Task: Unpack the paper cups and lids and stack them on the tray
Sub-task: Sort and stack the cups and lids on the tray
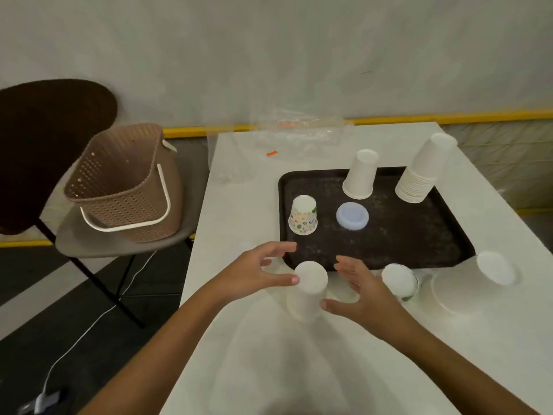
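Note:
A black tray (389, 244) lies on the white table. On it stand an upside-down patterned cup (303, 215), a bluish lid (352, 216), a white cup (360, 174) and a tall stack of white cups (422, 172), all inverted. In front of the tray an upside-down white cup stack (308, 290) stands on the table between my hands. My left hand (257, 272) is at its left, thumb touching near its top. My right hand (362, 290) is at its right, fingers spread, thumb near its side.
More white cups (399, 280) and a wide white piece with a cup on it (478, 280) sit at the tray's front right. Clear plastic wrapping (299, 130) lies at the table's far edge. A brown basket (125, 181) rests on a chair left of the table.

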